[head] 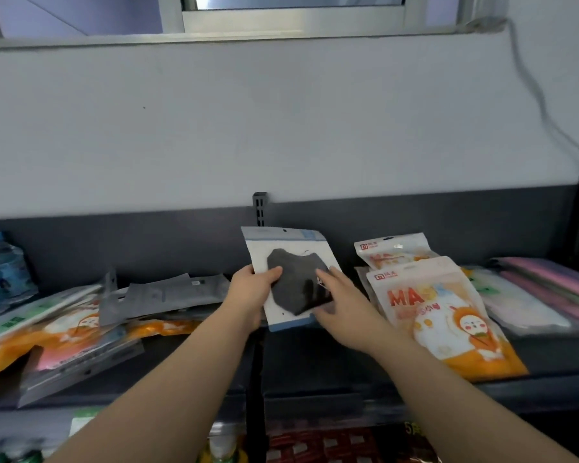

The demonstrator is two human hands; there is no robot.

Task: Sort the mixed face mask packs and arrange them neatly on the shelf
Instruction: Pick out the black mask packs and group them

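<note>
Left hand (251, 292) gripped the black mask pack (291, 262) by its left edge, thumb on front. Right hand (343, 309) lay straight-fingered on its lower right, not clamping. The pack was up over the shelf (315, 365), between the mixed pile (81, 322) and the orange MASK stack (442, 315). Likely risks: slick film slipping from that one-sided pinch, or the right forearm nudging the orange stack, just beside it, over the front edge.

1 black-mask pk (295, 279), 2 orange cartoon pks (442, 315) (391, 252) on rt, 2 hands (251, 289) (341, 305)
</note>
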